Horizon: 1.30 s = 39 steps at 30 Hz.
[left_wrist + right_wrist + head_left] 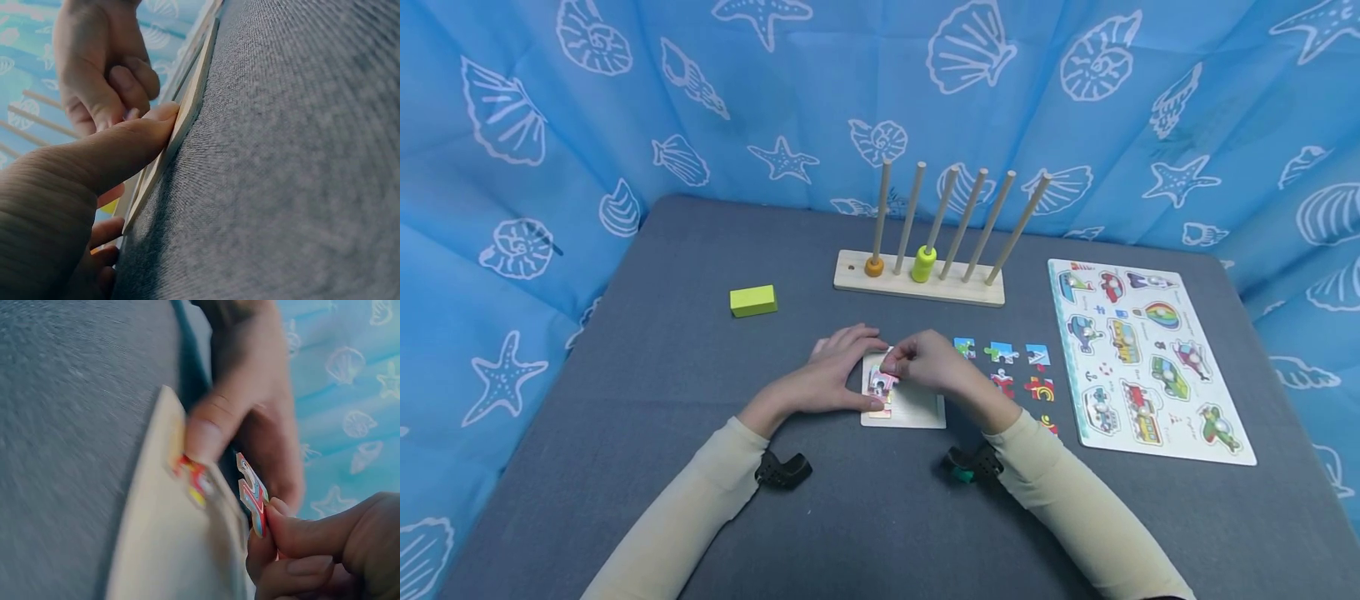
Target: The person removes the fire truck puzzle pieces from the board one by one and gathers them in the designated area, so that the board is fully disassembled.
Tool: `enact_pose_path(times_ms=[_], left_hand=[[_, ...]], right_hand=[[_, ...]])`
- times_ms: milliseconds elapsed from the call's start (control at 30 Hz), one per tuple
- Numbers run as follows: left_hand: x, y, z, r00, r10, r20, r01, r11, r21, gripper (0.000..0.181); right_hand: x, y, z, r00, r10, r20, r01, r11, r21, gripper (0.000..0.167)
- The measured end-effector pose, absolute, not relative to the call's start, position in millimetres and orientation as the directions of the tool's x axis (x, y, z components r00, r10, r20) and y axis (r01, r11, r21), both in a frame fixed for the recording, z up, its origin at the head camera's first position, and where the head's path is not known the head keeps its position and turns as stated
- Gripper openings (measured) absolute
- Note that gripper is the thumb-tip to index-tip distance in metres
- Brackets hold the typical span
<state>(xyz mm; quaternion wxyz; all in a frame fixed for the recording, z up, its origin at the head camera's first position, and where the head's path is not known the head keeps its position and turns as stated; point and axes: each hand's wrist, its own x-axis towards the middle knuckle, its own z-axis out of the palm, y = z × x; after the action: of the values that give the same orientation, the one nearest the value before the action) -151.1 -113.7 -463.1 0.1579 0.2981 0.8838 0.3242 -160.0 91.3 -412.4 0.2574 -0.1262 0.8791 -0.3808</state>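
A pale wooden puzzle board (919, 412) lies flat on the table, with colourful pieces (199, 482) along its left side. My left hand (831, 371) brackets that side and holds the board, its thumb (147, 128) down at the near left corner and its fingertips around the far corner. Over the board, my right hand (931, 360) pinches a jigsaw piece (252, 495) between thumb and fingertips. Seen from the right wrist, this piece is tilted and apart from the board. Part of the board is hidden under both hands.
Several loose jigsaw pieces (1002, 353) lie right of the board. Further right is a picture peg puzzle (1116, 446). Behind stands a wooden base with upright pegs (970, 290), bearing orange and green beads. A lime-green block (753, 301) sits at the left.
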Motion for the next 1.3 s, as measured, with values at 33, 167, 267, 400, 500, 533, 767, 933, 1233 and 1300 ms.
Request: enact_pose_path(times_ms=[33, 167, 267, 400, 500, 533, 767, 933, 1233, 1300], left_hand=[[-151, -113, -463, -0.773, 0.628, -0.091, 0.423, 0.616, 0.664, 0.078], [-150, -112, -462, -0.776, 0.622, -0.101, 0.415, 0.626, 0.661, 0.078], [-150, -112, -461, -0.781, 0.615, -0.106, 0.407, 0.632, 0.659, 0.078], [-150, -111, -462, -0.783, 0.613, -0.11, 0.408, 0.638, 0.653, 0.079], [-150, -111, -463, -0.779, 0.618, -0.102, 0.418, 0.634, 0.651, 0.079], [-150, -112, -463, -0.778, 0.62, -0.097, 0.422, 0.63, 0.652, 0.079], [-149, -113, -461, -0.777, 0.621, -0.1, 0.417, 0.629, 0.656, 0.078], [-150, -114, -462, -0.78, 0.617, -0.104, 0.412, 0.632, 0.657, 0.077], [-150, -114, -461, -0.775, 0.623, -0.102, 0.417, 0.627, 0.658, 0.077], [-150, -114, -461, -0.775, 0.624, -0.103, 0.417, 0.627, 0.658, 0.077]], right_hand=[[-160, 95, -410, -0.839, -0.413, -0.355, -0.02, 0.674, -0.738, 0.014], [-163, 114, -400, -0.834, -0.42, -0.359, -0.024, 0.676, -0.737, 0.015], [-166, 130, -395, -0.821, -0.452, -0.349, -0.071, 0.687, -0.723, 0.016], [-166, 155, -393, -0.823, -0.464, -0.328, -0.105, 0.692, -0.714, 0.016], [-163, 172, -394, -0.832, -0.443, -0.334, -0.084, 0.696, -0.713, 0.014], [-162, 177, -395, -0.832, -0.44, -0.338, -0.08, 0.697, -0.713, 0.013], [-157, 192, -401, -0.815, -0.462, -0.35, -0.117, 0.723, -0.681, 0.008], [-156, 191, -405, -0.816, -0.463, -0.346, -0.158, 0.754, -0.637, 0.007], [-152, 189, -404, -0.861, -0.386, -0.331, -0.162, 0.826, -0.54, 0.007], [-150, 188, -403, -0.868, -0.376, -0.325, -0.165, 0.835, -0.525, 0.009]])
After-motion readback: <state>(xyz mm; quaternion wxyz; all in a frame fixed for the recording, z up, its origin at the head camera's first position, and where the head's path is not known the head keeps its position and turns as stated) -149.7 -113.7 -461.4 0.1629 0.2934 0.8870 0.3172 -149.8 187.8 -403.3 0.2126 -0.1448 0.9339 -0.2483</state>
